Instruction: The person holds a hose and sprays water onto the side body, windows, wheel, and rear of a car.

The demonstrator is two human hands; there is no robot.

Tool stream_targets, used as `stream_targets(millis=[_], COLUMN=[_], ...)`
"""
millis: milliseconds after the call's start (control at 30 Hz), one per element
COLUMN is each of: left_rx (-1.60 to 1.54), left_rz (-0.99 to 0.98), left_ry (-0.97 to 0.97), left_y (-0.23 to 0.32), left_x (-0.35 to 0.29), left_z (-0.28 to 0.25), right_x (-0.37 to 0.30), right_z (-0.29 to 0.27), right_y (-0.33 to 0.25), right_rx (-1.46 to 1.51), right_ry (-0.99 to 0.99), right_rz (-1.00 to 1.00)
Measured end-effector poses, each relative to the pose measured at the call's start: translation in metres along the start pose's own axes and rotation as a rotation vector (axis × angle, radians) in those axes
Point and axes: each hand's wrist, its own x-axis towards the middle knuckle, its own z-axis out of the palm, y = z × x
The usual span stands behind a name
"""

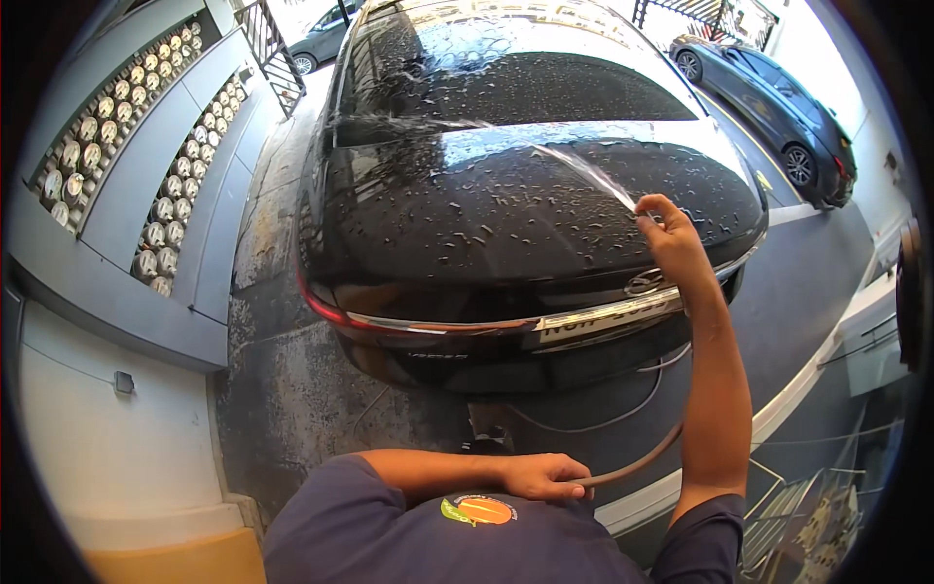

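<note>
A black car [486, 282] stands before me with its rear end towards me, its boot lid and rear window covered in water drops. My right hand [671, 234] is raised over the boot lid, its fingers closed at the point where a water jet [593, 177] shoots out forward and to the left. The hose's mouth is mostly hidden by those fingers. Close to my waist, my left hand [547, 477] is wrapped round a brownish hose [637, 464], which curves up to the right and passes behind my right forearm.
More hose [584, 429] loops on the ground behind the car. A wall with round meters [175, 200] runs along the left. A dark parked car [778, 102] stands at the far right, another car [321, 41] at the far left. A wire rack [793, 521] is at the lower right.
</note>
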Motion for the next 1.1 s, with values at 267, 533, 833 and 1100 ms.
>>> stream_targets(millis=[267, 533, 833, 1100], left_rx=[0.063, 0.148, 0.045, -0.024], left_rz=[0.031, -0.054, -0.030, 0.110], left_ry=[0.006, -0.084, -0.023, 0.053], left_y=[0.011, 0.022, 0.038, 0.027], left_x=[0.105, 0.272, 0.406, 0.531], left_z=[0.009, 0.037, 0.051, 0.005], right_x=[-0.040, -0.076, -0.048, 0.040], right_z=[-0.152, -0.269, -0.350, -0.444], right_y=[0.112, 0.103, 0.108, 0.195], right_rx=[0.228, 0.115, -0.005, 0.021], right_ry=[0.245, 0.044, -0.234, -0.147], right_rz=[0.226, 0.063, -0.075, -0.112])
